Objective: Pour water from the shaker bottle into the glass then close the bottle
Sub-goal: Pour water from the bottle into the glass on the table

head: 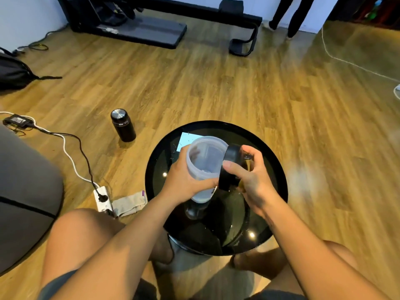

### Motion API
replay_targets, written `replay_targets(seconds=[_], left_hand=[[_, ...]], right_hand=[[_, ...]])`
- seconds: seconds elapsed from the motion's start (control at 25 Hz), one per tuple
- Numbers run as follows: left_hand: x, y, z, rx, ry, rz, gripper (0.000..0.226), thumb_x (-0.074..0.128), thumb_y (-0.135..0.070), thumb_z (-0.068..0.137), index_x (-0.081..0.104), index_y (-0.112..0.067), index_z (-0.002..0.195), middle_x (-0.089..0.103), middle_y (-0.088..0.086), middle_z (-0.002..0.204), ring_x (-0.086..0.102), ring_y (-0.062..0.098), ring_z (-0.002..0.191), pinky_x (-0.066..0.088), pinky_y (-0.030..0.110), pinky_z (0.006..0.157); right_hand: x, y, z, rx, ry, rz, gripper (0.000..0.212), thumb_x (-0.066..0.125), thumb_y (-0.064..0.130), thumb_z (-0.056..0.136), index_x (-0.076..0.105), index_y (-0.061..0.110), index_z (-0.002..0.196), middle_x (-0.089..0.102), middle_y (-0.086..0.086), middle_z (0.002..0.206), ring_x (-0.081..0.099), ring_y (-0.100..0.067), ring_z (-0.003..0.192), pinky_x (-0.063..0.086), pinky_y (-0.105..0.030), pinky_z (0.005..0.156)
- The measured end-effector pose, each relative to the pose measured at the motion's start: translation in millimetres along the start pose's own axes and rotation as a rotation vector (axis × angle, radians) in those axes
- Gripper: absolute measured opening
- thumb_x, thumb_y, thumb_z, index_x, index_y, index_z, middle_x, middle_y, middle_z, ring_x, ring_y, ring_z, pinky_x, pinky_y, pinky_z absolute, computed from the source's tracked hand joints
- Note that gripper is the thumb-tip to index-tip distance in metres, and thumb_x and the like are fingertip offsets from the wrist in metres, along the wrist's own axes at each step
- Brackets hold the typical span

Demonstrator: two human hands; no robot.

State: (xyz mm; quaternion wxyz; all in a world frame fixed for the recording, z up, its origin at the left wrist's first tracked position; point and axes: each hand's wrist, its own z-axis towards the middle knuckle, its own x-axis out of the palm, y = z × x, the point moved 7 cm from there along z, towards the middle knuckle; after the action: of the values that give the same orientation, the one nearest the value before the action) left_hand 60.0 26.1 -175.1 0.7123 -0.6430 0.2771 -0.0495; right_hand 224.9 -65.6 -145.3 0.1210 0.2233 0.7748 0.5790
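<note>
The translucent shaker bottle stands upright over the round black glass table, its mouth open toward me and a little water visible at its bottom. My left hand is wrapped around its side. My right hand holds the black lid tilted on edge right beside the bottle's rim, touching or nearly touching it. A yellowish glass is mostly hidden behind my right hand and the lid.
A black thermos stands on the wooden floor left of the table. Cables, a power strip and a grey pouch lie at lower left. A dark beanbag is at far left. A person's legs stand at the back.
</note>
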Motion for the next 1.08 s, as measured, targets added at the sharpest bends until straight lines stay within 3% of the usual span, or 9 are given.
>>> replay_targets(seconds=[0.08, 0.2, 0.4, 0.56, 0.64, 0.76, 0.88, 1.0, 1.08], left_hand=[[-1, 0, 1, 0.004, 0.000, -0.012, 0.103, 0.093, -0.061, 0.054, 0.040, -0.045, 0.141, 0.053, -0.025, 0.139, 0.052, 0.001, 0.132, 0.051, 0.043, 0.107], [0, 2, 2, 0.027, -0.002, -0.035, 0.109, 0.093, -0.058, 0.053, 0.041, -0.035, 0.145, 0.054, -0.016, 0.143, 0.051, 0.007, 0.135, 0.047, 0.049, 0.112], [7, -2, 0, 0.067, -0.049, -0.028, 0.127, 0.096, -0.045, 0.043, 0.037, -0.014, 0.151, 0.051, 0.005, 0.148, 0.049, 0.020, 0.139, 0.043, 0.051, 0.115], [9, -14, -1, 0.133, -0.100, 0.004, 0.111, 0.098, -0.038, 0.049, 0.047, -0.015, 0.145, 0.057, 0.002, 0.143, 0.055, 0.019, 0.134, 0.048, 0.046, 0.110], [6, -19, -3, 0.150, -0.141, 0.040, 0.110, 0.098, -0.039, 0.049, 0.048, -0.015, 0.145, 0.058, 0.000, 0.143, 0.055, 0.017, 0.134, 0.049, 0.044, 0.109], [8, -23, 3, 0.197, -0.133, 0.126, 0.109, 0.098, -0.035, 0.050, 0.049, -0.009, 0.143, 0.059, 0.005, 0.142, 0.056, 0.022, 0.133, 0.047, 0.047, 0.109], [17, -29, 12, 0.229, -0.059, 0.213, 0.109, 0.099, -0.034, 0.050, 0.050, -0.002, 0.141, 0.060, 0.010, 0.141, 0.057, 0.028, 0.131, 0.047, 0.050, 0.109], [22, -33, 10, 0.256, -0.061, 0.259, 0.112, 0.094, -0.045, 0.049, 0.045, -0.014, 0.145, 0.055, 0.000, 0.144, 0.054, 0.014, 0.132, 0.046, 0.033, 0.109], [28, -38, 15, 0.271, -0.054, 0.295, 0.111, 0.093, -0.049, 0.048, 0.038, -0.036, 0.144, 0.048, -0.026, 0.142, 0.049, -0.005, 0.130, 0.042, 0.015, 0.105]], right_hand=[[-23, -4, 3, 0.012, -0.019, 0.200, 0.082, 0.086, 0.040, 0.057, 0.050, 0.028, 0.130, 0.062, -0.013, 0.128, 0.065, -0.033, 0.111, 0.058, -0.051, 0.080], [-58, -14, -2, 0.075, 0.099, 0.594, 0.072, 0.078, 0.034, 0.071, 0.054, 0.010, 0.134, 0.053, -0.022, 0.142, 0.054, -0.042, 0.128, 0.039, -0.065, 0.106], [-104, -54, -16, 0.125, 0.136, 0.914, 0.058, 0.077, 0.035, 0.071, 0.069, 0.010, 0.122, 0.055, -0.022, 0.141, 0.051, -0.046, 0.129, 0.038, -0.067, 0.105], [-115, -95, -18, 0.218, 0.050, 1.029, 0.091, 0.096, 0.043, 0.050, 0.064, 0.011, 0.130, 0.059, -0.024, 0.137, 0.056, -0.047, 0.123, 0.045, -0.065, 0.097], [-115, -109, -16, 0.247, 0.043, 1.025, 0.102, 0.096, 0.044, 0.049, 0.056, 0.014, 0.138, 0.058, -0.022, 0.139, 0.055, -0.044, 0.126, 0.040, -0.063, 0.104], [-115, -122, -8, 0.229, 0.099, 1.030, 0.070, 0.076, 0.047, 0.076, 0.059, 0.013, 0.136, 0.057, -0.020, 0.141, 0.055, -0.039, 0.128, 0.030, -0.058, 0.114], [-118, -132, 3, 0.271, 0.051, 1.027, 0.058, 0.069, 0.047, 0.080, 0.067, 0.013, 0.127, 0.061, -0.020, 0.135, 0.057, -0.042, 0.125, 0.036, -0.060, 0.110], [-123, -139, 14, 0.286, -0.020, 1.023, 0.072, 0.078, 0.047, 0.070, 0.061, 0.015, 0.132, 0.062, -0.021, 0.133, 0.058, -0.044, 0.122, 0.046, -0.061, 0.100], [-132, -144, 18, 0.283, -0.056, 1.040, 0.086, 0.086, 0.046, 0.060, 0.058, 0.016, 0.135, 0.062, -0.021, 0.133, 0.060, -0.045, 0.118, 0.050, -0.061, 0.094]])
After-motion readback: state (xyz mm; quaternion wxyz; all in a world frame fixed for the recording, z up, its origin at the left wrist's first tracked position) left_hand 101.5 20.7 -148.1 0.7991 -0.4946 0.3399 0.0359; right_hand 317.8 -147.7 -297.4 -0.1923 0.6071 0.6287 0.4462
